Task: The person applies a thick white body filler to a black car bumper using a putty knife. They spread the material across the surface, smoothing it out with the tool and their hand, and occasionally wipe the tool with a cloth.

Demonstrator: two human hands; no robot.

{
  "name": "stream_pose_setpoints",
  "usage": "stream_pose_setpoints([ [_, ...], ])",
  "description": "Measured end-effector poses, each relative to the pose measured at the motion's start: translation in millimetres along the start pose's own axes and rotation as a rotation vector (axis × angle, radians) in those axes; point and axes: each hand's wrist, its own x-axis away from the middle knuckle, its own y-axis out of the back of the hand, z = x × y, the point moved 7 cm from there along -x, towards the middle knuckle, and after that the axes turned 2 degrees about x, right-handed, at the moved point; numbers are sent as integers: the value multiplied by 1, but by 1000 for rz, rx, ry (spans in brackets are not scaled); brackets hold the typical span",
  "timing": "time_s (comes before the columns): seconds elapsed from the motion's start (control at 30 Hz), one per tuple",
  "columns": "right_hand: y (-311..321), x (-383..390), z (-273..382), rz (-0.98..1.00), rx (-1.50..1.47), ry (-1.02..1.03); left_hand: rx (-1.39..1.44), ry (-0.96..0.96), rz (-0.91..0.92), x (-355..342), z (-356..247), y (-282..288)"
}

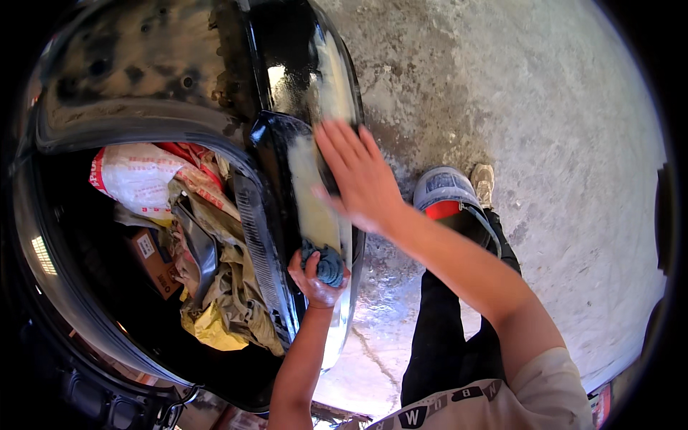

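Note:
A pale yellowish patch of body filler (313, 190) covers the rear edge of a black car (276, 154), beside its open trunk. My left hand (315, 283) is closed round a crumpled blue-grey rag (328, 266), pressed against the lower end of the patch. Further up, my right hand (363, 175) lies flat along the outer side of the patch, fingers stretched out and slightly blurred. Whether anything is under its palm is hidden. A second pale filler area (331, 72) continues along the bodywork beyond my right fingertips.
Inside the trunk lie a white and red sack (143, 175), a cardboard box (153, 261), a yellow bag (221, 328) and a crumpled olive sheet (244, 308). A bucket (443, 183) with a red interior stands by my legs on the stained concrete floor (573, 165).

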Motion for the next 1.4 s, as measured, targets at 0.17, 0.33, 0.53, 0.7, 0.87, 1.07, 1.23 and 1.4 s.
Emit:
stream_pose_setpoints([
  [0.17, 2, -20, -3, -75, -58, -21, 15, 26, 12, 1, -1, 0],
  [0.33, -15, 29, 5, 214, -44, 43, -15, 42, 22, -2, -4, 1],
  [0.53, 6, -35, -11, -115, -7, -24, -39, 39, 93, -1, -9, 1],
  [0.7, -10, 28, -4, 185, -49, 68, -40, 117, 90, -10, -14, 1],
  [0.87, 35, -38, -2, 55, -54, 112, -38, 154, 15, -25, -25, -1],
  [1.07, 51, -96, -33, -74, -59, -17, -146, 284, -26, -73, -35, -15],
  [1.23, 17, -6, -117, 91, -154, -232, -263, 348, -93, -147, -27, -42],
  [1.4, 30, 57, -177, 21, -271, -361, -289, 107, -134, -214, -42, -51],
])
